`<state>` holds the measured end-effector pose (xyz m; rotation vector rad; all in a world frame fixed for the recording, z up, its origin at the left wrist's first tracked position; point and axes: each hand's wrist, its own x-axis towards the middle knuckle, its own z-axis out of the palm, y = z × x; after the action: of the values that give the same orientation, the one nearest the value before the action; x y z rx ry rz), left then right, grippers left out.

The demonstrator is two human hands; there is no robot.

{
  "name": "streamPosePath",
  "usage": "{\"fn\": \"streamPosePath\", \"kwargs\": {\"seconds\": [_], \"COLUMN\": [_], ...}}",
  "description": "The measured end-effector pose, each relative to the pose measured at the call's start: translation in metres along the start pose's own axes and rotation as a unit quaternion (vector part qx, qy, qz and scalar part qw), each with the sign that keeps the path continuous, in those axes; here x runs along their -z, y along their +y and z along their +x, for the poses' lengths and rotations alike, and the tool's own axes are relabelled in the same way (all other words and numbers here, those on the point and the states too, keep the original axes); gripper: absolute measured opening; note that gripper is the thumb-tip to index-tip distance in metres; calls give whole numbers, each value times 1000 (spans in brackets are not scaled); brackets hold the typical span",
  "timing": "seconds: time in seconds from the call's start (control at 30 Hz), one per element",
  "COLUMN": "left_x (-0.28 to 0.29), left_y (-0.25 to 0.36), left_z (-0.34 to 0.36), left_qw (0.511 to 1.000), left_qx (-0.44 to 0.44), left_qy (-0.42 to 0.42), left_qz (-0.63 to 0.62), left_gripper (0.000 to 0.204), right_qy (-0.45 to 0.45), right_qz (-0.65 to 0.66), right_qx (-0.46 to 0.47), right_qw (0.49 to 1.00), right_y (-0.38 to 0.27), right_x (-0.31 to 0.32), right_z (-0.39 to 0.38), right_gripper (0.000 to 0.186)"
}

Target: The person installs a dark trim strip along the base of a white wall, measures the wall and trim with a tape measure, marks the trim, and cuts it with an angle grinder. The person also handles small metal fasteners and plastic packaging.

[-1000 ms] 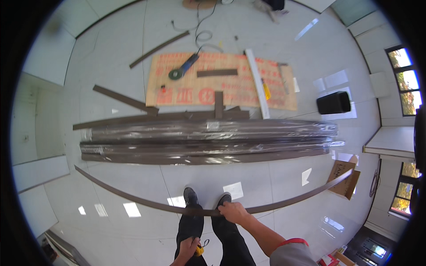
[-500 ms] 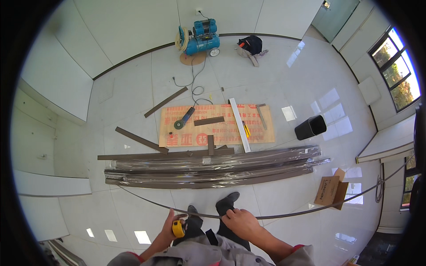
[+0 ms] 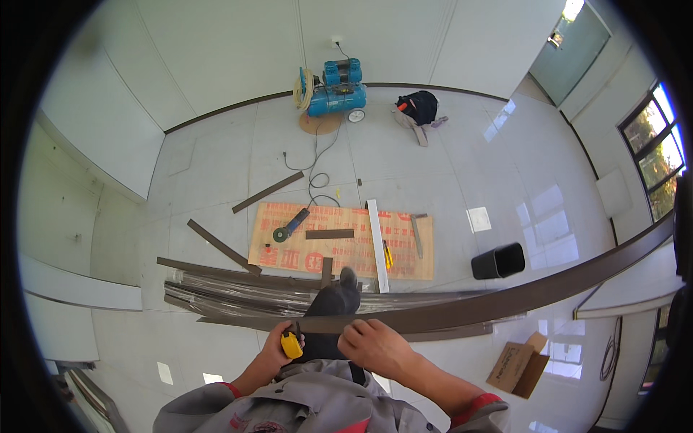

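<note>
Red printed characters run in rows across the tan board [image 3: 422,261] on the floor, large ones along its near side and smaller ones elsewhere. Dark lettering marks one side of the cardboard box [image 3: 511,366] at lower right, and small red print on the grey jacket [image 3: 310,404] is too blurred to read. The box lies with its flaps spread; its contents are hidden. A black bin [image 3: 498,261] leans open beyond it, too dark inside to show anything. The long brown strip [image 3: 520,292] crosses in front of the person, over the leg, rising toward the right edge. The right hand [image 3: 379,351] is closed, fingers curled on the strip's near edge. The left hand [image 3: 274,350] wraps around a yellow tape measure [image 3: 291,346] — fingers bent, just beside the same edge. Plastic-wrapped strips [image 3: 234,292] lie beyond, near the board.
</note>
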<state>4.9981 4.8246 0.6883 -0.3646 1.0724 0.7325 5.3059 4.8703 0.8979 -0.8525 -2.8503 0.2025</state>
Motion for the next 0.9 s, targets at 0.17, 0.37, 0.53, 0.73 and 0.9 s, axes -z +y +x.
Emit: {"fn": "streamPosePath", "kwargs": {"seconds": [0.17,0.37,0.53,0.73,0.9], "left_x": [-127,-240,-371,-436,-526], "left_y": [51,132,236,309,365], "left_z": [18,99,82,83,135], "left_qw": [986,994,988,953,835], "left_qx": [-145,-86,-131,-248,-497], "left_qy": [-53,-25,71,90,2], "left_qz": [68,-57,-45,-150,-238], "left_gripper": [28,29,31,34,48], "right_qy": [2,182,142,34,177], "right_qz": [221,659,719,603,578], "right_qx": [9,-320,-180,128,391], "right_qw": [975,656,656,787,695], "right_y": [118,353,498,642,723], "right_x": [0,13,47,88,123], "right_z": [-7,38,109,260,412], "right_gripper": [27,82,49,23,21]}}
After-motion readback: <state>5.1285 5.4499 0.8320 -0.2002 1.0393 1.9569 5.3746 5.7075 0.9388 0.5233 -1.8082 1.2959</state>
